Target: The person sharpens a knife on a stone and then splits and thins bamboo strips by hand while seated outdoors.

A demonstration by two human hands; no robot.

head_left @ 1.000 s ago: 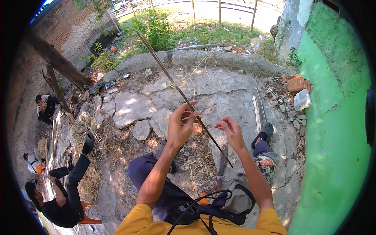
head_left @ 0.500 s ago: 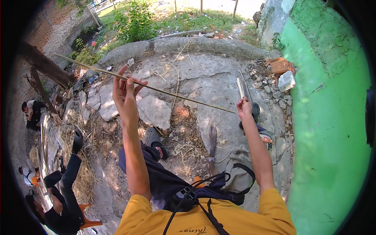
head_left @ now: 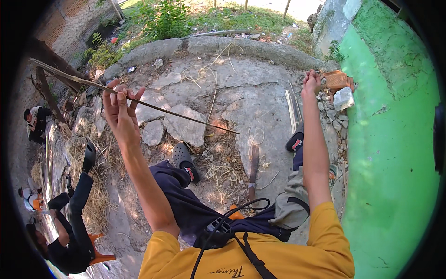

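Note:
A long thin wooden strip [head_left: 186,116], which looks like split bamboo, slants from the upper left down toward the middle. My left hand [head_left: 121,109] pinches it between thumb and fingers, with other fingers spread. Well to the right, my right hand [head_left: 311,84] is raised and closed, apart from the strip; whether anything is in it is hidden. Below it, several pale strips [head_left: 292,109] lie on the concrete beside my right foot. A long dark blade-like tool [head_left: 253,169] rests on the ground between my feet.
Thin pale shavings [head_left: 223,179] and broken concrete slabs [head_left: 185,125] cover the ground. At right stand a green wall [head_left: 390,153], an orange-brown block [head_left: 337,80] and a white block [head_left: 344,98]. A person [head_left: 69,242] sits at lower left; others are farther off.
My left hand has moved left with the strip. My right hand has gone up and right, away from the strip's lower end.

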